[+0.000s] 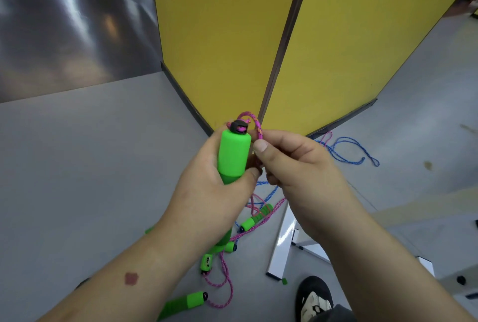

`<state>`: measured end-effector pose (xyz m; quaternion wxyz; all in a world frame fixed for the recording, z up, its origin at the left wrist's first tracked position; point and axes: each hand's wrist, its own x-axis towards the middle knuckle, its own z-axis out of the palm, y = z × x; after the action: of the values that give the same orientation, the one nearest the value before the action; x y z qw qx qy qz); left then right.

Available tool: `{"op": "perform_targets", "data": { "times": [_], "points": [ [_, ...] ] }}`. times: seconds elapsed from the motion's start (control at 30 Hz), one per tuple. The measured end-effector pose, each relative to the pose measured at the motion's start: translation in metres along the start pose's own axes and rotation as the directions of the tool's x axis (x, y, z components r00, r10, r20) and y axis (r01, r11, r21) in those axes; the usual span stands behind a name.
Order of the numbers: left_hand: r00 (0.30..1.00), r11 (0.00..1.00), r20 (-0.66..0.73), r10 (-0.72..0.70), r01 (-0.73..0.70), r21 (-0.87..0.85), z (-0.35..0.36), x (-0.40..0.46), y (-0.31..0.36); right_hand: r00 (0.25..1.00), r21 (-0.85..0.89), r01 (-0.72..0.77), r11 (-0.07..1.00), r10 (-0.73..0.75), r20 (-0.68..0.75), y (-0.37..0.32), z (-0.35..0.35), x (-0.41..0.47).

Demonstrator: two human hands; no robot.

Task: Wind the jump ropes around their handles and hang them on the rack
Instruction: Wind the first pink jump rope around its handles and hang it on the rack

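Pink rope (258, 125) arcs out of the cap of a green handle (234, 156) at frame centre. The left hand (214, 187) is wrapped around that handle; the right hand (292, 164) pinches the rope just beside it. To wind well, I'd keep the handle steady and lay tight, neat turns downward. More ropes and handles (256, 218) lie tangled on the floor (90, 140) below.
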<state>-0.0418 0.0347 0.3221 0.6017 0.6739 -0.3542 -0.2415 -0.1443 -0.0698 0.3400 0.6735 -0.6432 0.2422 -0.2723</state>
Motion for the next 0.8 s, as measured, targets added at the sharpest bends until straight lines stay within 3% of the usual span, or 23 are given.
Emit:
{"op": "perform_targets", "data": {
  "times": [0.23, 0.43, 0.5, 0.8],
  "points": [
    [0.999, 0.992, -0.040, -0.013, 0.008, -0.128, 0.000, 0.003, -0.002, 0.995, -0.055, -0.080, 0.995, 0.077, -0.060, 0.011, -0.006, 0.004],
    [0.992, 0.976, -0.115, -0.056, 0.030, -0.213, -0.011, 0.011, -0.002, 0.945, -0.233, -0.232, 0.944, 0.276, 0.175, 0.014, -0.005, -0.006],
    [0.991, 0.972, -0.124, -0.054, 0.024, -0.234, -0.014, 0.012, -0.002, 0.943, -0.313, -0.193, 0.930, 0.264, 0.204, 0.014, -0.005, -0.009],
    [0.991, 0.960, -0.088, -0.101, 0.074, -0.271, -0.014, 0.011, -0.003, 0.983, -0.197, -0.089, 0.976, 0.118, 0.138, 0.007, -0.003, -0.007]
  ]
}}
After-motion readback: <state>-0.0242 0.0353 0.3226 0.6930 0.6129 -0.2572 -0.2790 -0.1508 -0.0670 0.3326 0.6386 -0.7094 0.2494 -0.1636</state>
